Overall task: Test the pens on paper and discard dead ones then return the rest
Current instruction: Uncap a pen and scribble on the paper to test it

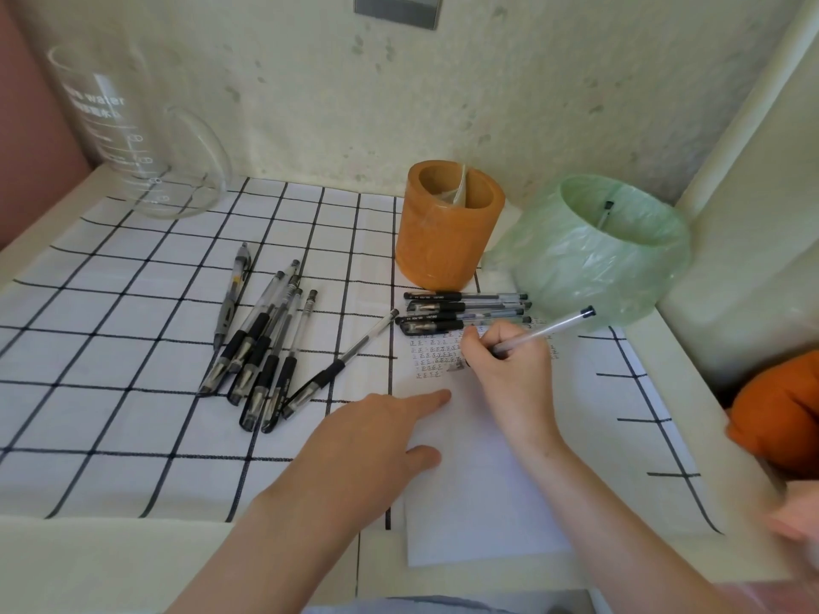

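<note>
Right hand curled round a clear-barrelled pen with a black end plug, tip down on a white sheet of paper beside rows of small dark test marks. Left hand flat, fingers straight, forefinger resting on the sheet's left edge. Just above the writing, touching the paper's top, four capped black pens lying side by side. Behind them, an orange cylindrical pen holder; to its right, a round bin lined with a pale green plastic bag, one pen inside. Well to the left, on the black-and-white checked cloth, a loose cluster of uncapped black-grip pens. At the far left corner, a clear glass beaker.
</note>
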A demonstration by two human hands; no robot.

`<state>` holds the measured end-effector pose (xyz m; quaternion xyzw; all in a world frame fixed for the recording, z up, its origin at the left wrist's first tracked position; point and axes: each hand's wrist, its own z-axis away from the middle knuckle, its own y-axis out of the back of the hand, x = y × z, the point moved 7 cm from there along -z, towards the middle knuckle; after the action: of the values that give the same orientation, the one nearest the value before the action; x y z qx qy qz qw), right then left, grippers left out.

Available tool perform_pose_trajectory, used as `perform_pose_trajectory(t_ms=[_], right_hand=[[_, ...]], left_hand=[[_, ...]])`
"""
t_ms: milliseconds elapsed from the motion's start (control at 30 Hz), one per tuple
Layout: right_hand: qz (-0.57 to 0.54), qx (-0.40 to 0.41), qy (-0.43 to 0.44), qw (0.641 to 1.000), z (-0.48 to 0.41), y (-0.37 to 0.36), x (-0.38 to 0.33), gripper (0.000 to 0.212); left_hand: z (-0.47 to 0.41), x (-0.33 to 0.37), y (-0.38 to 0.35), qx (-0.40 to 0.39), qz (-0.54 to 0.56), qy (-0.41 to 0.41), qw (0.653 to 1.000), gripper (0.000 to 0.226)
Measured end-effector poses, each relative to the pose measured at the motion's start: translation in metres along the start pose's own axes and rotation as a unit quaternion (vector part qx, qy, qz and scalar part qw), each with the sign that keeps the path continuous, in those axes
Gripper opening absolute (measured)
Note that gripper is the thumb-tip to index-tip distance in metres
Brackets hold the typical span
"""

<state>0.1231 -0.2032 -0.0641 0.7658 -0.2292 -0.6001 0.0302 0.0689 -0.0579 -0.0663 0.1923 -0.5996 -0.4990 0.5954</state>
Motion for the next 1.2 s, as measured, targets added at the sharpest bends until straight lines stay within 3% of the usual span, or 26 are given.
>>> perform_pose_trajectory(t_ms=[1033, 1200], right_hand=[[0.009, -0.025, 0.008, 1.000, 0.0021, -0.0025, -0.0058, 0.046], [0.007, -0.005, -0.014, 1.000, 0.0019, 0.0006, -0.0040, 0.046]], left_hand=[[-0.0011, -0.0023, -0.0014, -0.009, 0.026, 0.009, 1.000, 0.052], [0.0007, 0.0026, 0.0042, 0.020, 0.024, -0.006, 0.999, 0.048]])
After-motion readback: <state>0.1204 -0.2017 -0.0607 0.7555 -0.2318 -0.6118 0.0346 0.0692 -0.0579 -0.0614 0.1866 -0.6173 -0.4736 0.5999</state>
